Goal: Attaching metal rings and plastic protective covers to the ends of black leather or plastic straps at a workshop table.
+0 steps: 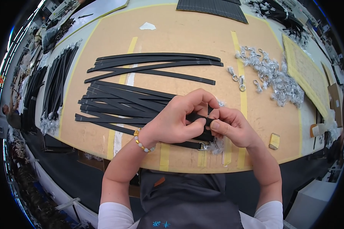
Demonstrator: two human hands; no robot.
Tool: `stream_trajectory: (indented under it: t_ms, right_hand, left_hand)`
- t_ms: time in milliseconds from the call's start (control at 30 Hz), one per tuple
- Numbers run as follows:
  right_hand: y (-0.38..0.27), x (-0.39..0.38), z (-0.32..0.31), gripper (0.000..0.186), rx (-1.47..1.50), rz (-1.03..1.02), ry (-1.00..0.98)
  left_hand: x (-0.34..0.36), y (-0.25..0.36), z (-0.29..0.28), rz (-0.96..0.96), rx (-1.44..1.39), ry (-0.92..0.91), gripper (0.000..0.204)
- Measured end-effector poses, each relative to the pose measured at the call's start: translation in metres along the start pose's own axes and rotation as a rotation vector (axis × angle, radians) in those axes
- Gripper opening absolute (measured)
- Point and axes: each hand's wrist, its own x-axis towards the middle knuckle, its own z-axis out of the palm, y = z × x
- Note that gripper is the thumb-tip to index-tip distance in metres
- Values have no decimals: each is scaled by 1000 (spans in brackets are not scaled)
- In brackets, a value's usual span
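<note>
Both my hands meet over the near middle of the table, pinching the end of a black strap (199,118). My left hand (177,120), with a beaded bracelet (141,142) at the wrist, closes on the strap from the left. My right hand (231,128) grips its tip between thumb and finger. Fingers partly hide the strap end. Below them lies a strap with a metal clasp (203,146) in clear plastic wrap (217,146). To the left, a fanned pile of black straps (118,103) runs under my left hand; several more straps (156,68) lie beyond it.
Plastic-wrapped metal snap hooks (271,72) are heaped at the right, with a few loose hooks (241,83) beside them. A small yellow block (274,141) sits near the right front edge. Bundled black straps (59,84) lie at the left; dark strips (214,8) lie at the far edge.
</note>
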Motion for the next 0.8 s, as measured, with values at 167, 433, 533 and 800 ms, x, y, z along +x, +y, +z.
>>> stream_trajectory:
  t_ms: [167, 433, 533, 800]
  right_hand:
    - [4, 2, 15, 19, -94, -146, 85]
    - [8, 0, 16, 14, -170, -218, 117]
    - [11, 0, 13, 14, -155, -258, 93]
    - [-12, -7, -7, 23, -36, -24, 20]
  left_hand:
    - [0, -7, 3, 36, 3, -1, 33]
    - [1, -9, 3, 54, -28, -98, 34]
    - [0, -6, 5, 40, -34, -87, 33]
    - [-3, 6, -6, -10, -98, 12, 33]
